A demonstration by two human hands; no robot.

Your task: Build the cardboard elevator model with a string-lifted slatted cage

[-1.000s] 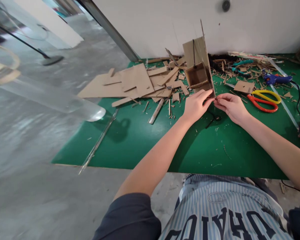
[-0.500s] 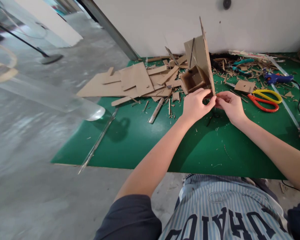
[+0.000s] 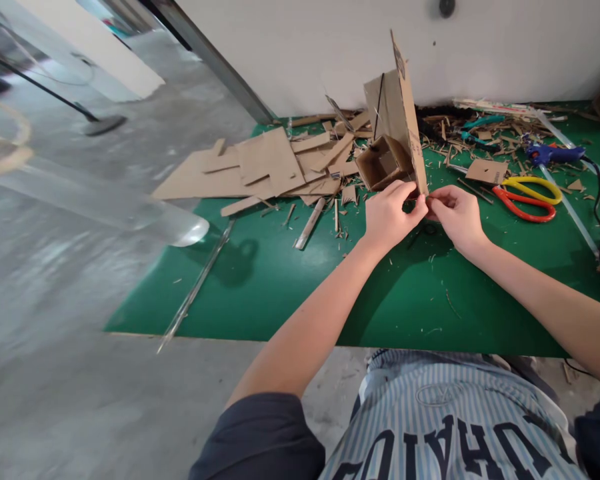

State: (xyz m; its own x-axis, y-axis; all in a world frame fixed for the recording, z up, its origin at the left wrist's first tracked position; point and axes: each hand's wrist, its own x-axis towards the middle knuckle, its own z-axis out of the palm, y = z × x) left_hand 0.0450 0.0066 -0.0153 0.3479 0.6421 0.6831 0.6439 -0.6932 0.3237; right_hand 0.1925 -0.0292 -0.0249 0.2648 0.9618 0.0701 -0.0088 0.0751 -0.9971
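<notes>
A brown cardboard structure [image 3: 411, 127] stands on the green table, with a tall upright panel and a small open box [image 3: 384, 163] on its left side. A thin black cord runs down its back panel. My left hand [image 3: 393, 208] is closed on the near lower corner of the upright panel, thumb and fingers pinching its edge. Just right of that corner, my right hand [image 3: 456, 215] pinches with thumb and forefinger close to the panel. What lies between its fingertips is too small to make out. A bit of black cord [image 3: 429, 229] shows beneath the hands.
Cardboard pieces [image 3: 273, 160] lie piled left of the structure. Right of my hands are scissors [image 3: 530, 197] with red and yellow handles and a blue glue gun [image 3: 555, 155]. A clear tube [image 3: 195, 287] crosses the table's left edge. Scraps litter the back.
The upright panel has turned slightly, so more of its right face shows. Both hands stay at its lower corner, the right fingers drawn a little closer together. The view has shifted slightly.
</notes>
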